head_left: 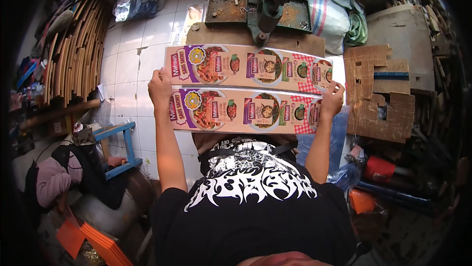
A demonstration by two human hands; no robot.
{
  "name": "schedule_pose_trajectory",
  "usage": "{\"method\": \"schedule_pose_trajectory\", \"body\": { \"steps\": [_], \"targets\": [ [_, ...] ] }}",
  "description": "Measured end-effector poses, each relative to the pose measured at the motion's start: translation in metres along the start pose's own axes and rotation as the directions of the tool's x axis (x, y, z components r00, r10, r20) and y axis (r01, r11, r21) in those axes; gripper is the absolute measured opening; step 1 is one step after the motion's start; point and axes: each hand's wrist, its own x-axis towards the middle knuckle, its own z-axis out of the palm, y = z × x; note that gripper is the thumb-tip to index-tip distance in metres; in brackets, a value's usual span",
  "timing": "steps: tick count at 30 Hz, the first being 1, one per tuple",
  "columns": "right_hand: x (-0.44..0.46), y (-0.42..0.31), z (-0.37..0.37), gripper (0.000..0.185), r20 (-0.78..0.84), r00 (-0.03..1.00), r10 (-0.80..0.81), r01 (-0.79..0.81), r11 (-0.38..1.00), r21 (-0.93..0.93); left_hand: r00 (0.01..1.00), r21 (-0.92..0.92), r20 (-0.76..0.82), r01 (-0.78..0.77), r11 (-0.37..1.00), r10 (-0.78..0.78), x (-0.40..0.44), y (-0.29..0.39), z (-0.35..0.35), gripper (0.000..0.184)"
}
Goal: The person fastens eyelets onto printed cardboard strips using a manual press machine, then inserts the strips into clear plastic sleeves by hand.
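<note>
Two long printed strips with food pictures and "Mahsuri" lettering lie one beyond the other in front of me: a far strip [253,76] and a near strip [228,124]. A narrow dark line runs between them; I cannot tell whether they are joined. My left hand [161,89] grips their left edge around the line, its fingers curled at the rim. At the right end my right hand [333,98] pinches the edge, thumb and fingers against the print. The far strip's top edge lies just below the foot of a green metal press [268,17].
A brown board [305,44] lies under the press, with metal trays [226,7] behind. Cut cardboard [378,113] sits right, and a white woven sack [329,15] stands back right. Wooden slats [73,44] are stacked left. Another person's sleeve [54,182] shows lower left by a blue frame [129,143].
</note>
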Motion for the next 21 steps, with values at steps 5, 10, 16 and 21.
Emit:
{"method": "schedule_pose_trajectory", "body": {
  "steps": [5, 10, 16, 21],
  "targets": [
    [-0.012, -0.006, 0.001, 0.045, -0.206, 0.874, -0.440, 0.390, 0.888, -0.242, 0.811, 0.361, -0.412, -0.273, 0.891, 0.416, -0.020, 0.020, 0.000, 0.042],
    [-0.055, -0.065, 0.014, 0.054, 0.019, 0.681, -0.732, 0.730, 0.677, -0.093, 0.830, 0.100, -0.216, -0.506, 0.857, 0.515, -0.035, 0.080, 0.017, 0.045],
    [-0.094, -0.090, 0.045, 0.060, 0.144, 0.605, -0.783, 0.796, 0.602, -0.069, 0.736, 0.103, -0.008, -0.673, 0.732, 0.677, -0.046, 0.093, 0.070, 0.054],
    [-0.092, -0.087, 0.055, 0.056, 0.123, 0.639, -0.759, 0.764, 0.645, 0.007, 0.743, 0.107, -0.012, -0.664, 0.740, 0.669, -0.046, 0.095, 0.073, 0.054]
  ]
}}
